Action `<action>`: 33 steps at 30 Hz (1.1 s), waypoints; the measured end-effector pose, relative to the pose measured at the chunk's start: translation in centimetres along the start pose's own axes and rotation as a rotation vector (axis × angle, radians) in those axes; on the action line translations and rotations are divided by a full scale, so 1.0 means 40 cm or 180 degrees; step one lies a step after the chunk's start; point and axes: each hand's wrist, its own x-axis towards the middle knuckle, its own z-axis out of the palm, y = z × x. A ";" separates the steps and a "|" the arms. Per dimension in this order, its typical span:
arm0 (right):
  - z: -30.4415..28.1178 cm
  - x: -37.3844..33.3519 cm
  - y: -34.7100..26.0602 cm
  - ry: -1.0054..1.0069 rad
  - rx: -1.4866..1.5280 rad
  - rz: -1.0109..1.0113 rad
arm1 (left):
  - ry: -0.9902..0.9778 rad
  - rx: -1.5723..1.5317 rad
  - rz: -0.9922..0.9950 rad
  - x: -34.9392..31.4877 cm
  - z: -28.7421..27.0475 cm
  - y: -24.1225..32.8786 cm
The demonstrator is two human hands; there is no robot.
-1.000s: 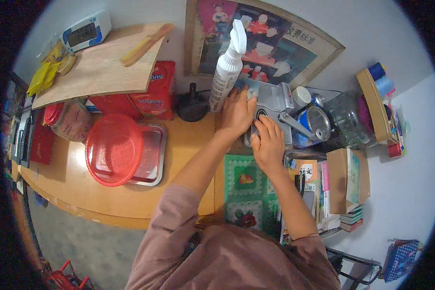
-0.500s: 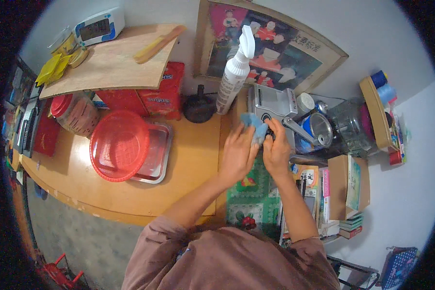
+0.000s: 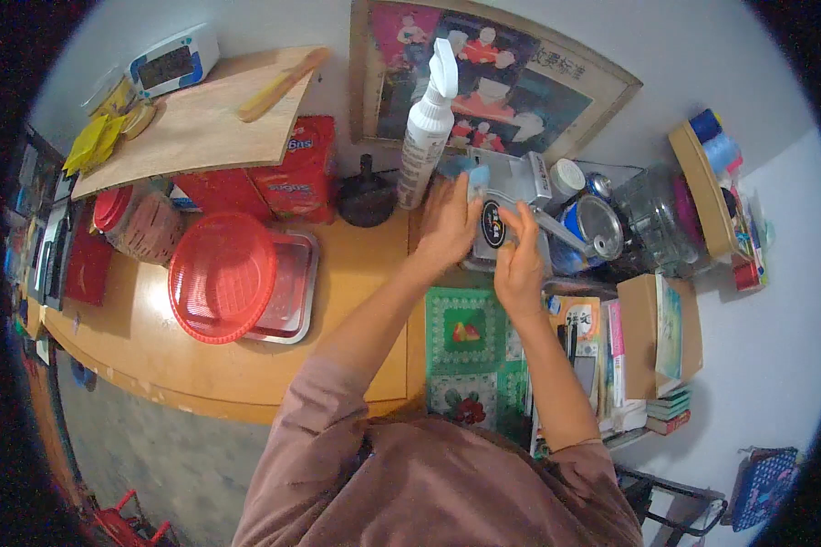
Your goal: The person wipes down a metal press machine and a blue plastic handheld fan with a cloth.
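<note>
A silver, box-shaped metal machine with a crank (image 3: 559,228) and a black oval label (image 3: 493,224) stands in front of me; it looks like a pasta maker. My left hand (image 3: 449,221) is closed on a light-blue cloth (image 3: 477,179) at the machine's left side. Part of that cloth is hidden by the fingers. On the right, my right hand (image 3: 519,263) has its fingers extended and slightly bent against the machine, just beside the label. It holds nothing that I can see. A white spray bottle (image 3: 426,128) stands upright beyond my left hand.
Left on the wooden table (image 3: 356,301) are a red basket (image 3: 221,278), a tray (image 3: 303,301) and a lidded jar (image 3: 146,228). A board shelf (image 3: 201,109) overhangs the back. To the right are a blue can (image 3: 598,228), books (image 3: 611,365) and a cardboard box (image 3: 639,337).
My left hand has moved up and left along the machine with the blue cloth. My right hand has shifted slightly, and the gap between the hands is wider, baring the oval label.
</note>
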 end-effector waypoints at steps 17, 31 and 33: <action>0.005 -0.015 0.005 0.0155 0.0017 0.0167 | -0.0067 0.0634 0.1397 -0.274 -0.113 0.004; 0.012 -0.013 0.023 0.0342 -0.0256 -0.0037 | -0.0058 0.1526 0.0891 -0.165 -0.086 0.012; 0.016 -0.016 0.025 0.0451 -0.0445 -0.0173 | 0.0011 0.1342 0.1195 -0.194 -0.104 0.015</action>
